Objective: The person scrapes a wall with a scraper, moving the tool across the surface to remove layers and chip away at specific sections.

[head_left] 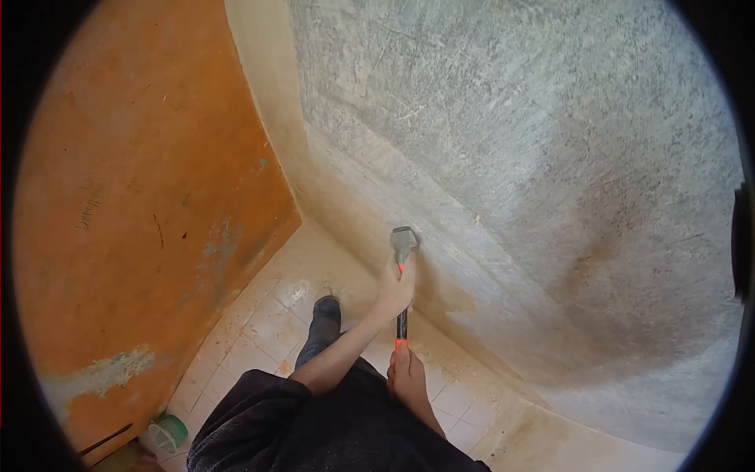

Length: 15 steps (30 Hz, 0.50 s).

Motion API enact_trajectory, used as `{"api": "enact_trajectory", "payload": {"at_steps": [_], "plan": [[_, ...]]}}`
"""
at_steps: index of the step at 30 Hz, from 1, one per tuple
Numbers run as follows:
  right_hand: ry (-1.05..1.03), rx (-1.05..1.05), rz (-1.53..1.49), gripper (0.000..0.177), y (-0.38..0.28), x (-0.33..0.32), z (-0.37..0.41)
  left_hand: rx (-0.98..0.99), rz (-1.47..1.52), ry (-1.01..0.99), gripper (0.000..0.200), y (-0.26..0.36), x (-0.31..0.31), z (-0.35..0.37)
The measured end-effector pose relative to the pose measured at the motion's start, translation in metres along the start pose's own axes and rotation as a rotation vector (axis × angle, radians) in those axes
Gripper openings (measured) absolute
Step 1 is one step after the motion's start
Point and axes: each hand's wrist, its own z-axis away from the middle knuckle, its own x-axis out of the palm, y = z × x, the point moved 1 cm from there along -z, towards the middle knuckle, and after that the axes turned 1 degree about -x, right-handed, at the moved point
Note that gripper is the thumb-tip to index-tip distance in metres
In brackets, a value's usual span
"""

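Observation:
A sledgehammer point(403, 237) with a grey head and a black and orange handle is held between both my hands, its head up close against the lower part of the wall point(487, 244). My left hand point(397, 287) wraps round the handle just below the head. Further down, my right hand point(407, 377) grips the orange end of the handle, near my body. The wall in front is rough and grey, with a paler smooth band along its foot.
An orange painted wall point(141, 181) with scuffed patches rises on the left and meets the grey wall at a corner. Dust and crumbs lie on the white tiled floor point(255, 346), where my booted foot stands. A green and white basket point(167, 433) sits at lower left.

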Motion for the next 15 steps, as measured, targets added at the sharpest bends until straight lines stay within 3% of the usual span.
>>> {"api": "enact_trajectory", "payload": {"at_steps": [4,7,9,12,13,15], "plan": [[-0.044,-0.047,0.054,0.045,-0.009,-0.002,-0.017,-0.055,0.046,0.044,0.027,0.01,-0.011,-0.014],[0.036,-0.148,0.139,0.045,-0.004,-0.007,-0.018,-0.037,0.059,0.016,0.027,0.001,-0.007,-0.017],[0.0,-0.13,0.109,0.045,-0.004,-0.004,-0.019,0.069,-0.046,0.035,0.028,0.001,-0.01,-0.017],[0.005,-0.147,0.112,0.045,-0.002,-0.003,-0.021,-0.006,0.065,0.036,0.027,0.003,-0.012,-0.019],[-0.015,-0.061,0.07,0.046,-0.012,-0.002,-0.015,-0.057,0.074,0.039,0.027,0.008,-0.011,-0.015],[-0.025,-0.03,0.023,0.047,-0.002,-0.005,-0.006,-0.016,0.067,-0.019,0.027,0.008,-0.005,-0.003]]}}
